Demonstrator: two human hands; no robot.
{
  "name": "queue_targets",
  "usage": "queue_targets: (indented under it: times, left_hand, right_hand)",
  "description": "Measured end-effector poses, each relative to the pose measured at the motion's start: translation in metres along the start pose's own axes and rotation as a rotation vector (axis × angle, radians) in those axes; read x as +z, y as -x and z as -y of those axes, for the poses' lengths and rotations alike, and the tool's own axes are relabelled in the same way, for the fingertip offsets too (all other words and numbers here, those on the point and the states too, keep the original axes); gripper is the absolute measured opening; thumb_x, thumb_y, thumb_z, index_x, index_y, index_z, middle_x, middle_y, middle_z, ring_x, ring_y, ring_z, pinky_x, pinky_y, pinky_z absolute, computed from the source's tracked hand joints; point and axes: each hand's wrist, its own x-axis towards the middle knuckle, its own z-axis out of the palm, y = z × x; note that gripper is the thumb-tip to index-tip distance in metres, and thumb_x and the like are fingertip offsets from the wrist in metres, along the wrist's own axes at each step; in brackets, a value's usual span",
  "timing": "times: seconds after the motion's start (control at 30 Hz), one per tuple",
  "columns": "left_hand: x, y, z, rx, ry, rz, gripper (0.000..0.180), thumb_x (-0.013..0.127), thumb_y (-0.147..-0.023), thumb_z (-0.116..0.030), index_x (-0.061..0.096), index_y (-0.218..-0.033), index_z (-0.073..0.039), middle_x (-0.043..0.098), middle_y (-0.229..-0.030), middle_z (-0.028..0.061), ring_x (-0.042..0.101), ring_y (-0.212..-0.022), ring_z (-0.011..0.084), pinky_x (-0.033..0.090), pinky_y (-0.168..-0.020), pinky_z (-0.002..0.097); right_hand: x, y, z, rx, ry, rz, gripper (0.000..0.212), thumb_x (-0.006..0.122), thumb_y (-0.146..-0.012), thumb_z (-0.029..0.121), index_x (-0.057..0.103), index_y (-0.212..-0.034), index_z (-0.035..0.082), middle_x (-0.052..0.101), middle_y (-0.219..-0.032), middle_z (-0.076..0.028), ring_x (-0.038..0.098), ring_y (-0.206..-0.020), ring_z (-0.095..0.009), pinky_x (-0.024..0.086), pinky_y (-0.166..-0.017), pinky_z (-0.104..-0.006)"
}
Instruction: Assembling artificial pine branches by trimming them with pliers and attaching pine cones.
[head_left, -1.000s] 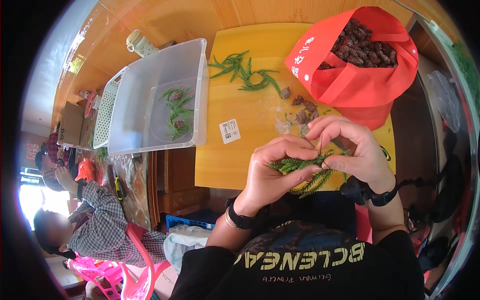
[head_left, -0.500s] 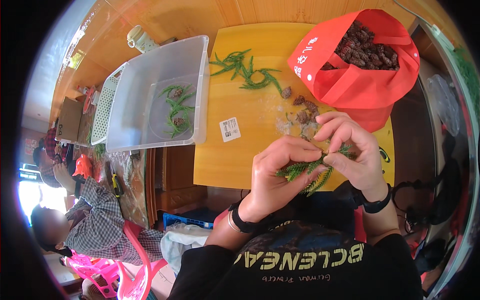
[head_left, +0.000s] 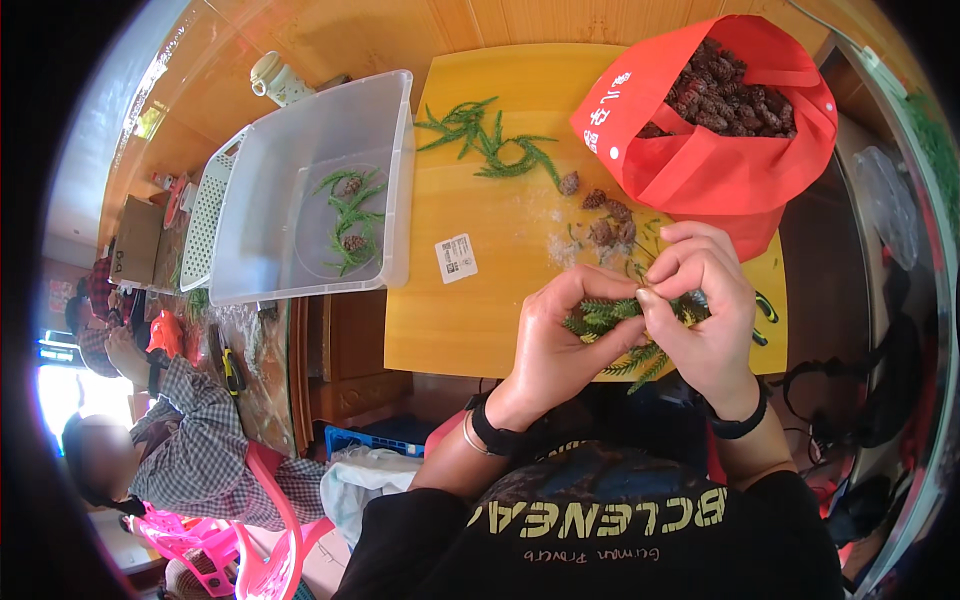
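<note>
1 held bunch of greenery, 1 red bag (its cones too crowded to count), at least 4 loose cones, 1 clear bin with 2 cones, 1 white label, 1 table.

From the head, the table is viewed downward and near, with the wearer's shirt caught at five o'clock.
</note>
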Motion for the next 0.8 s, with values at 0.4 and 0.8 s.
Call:
queue_targets:
  times: [0.4,0.8]
  left_hand:
    - [0.0,0.004,-0.005,-0.103,-0.032,-0.039,0.025,0.07,-0.066,0.009,0.057,-0.087,0.003,0.059,-0.086,0.0096,0.06,-0.072,0.0118,0.053,-0.059,0.0227]
    - [-0.004,0.001,-0.013,-0.188,0.024,0.014,0.027,0.073,-0.063,0.008,0.059,-0.084,0.001,0.061,-0.084,0.0087,0.058,-0.075,0.0119,0.048,-0.064,0.0227]
  right_hand:
    - [-0.012,0.003,-0.004,-0.084,-0.195,0.087,0.014,0.066,-0.065,0.0,0.058,-0.075,0.004,0.061,-0.083,-0.008,0.057,-0.087,-0.028,0.045,-0.074,-0.0344]
    - [-0.02,-0.002,-0.009,-0.175,-0.15,0.184,0.02,0.061,-0.065,-0.009,0.063,-0.082,0.001,0.061,-0.077,-0.009,0.059,-0.074,-0.025,0.045,-0.069,-0.0359]
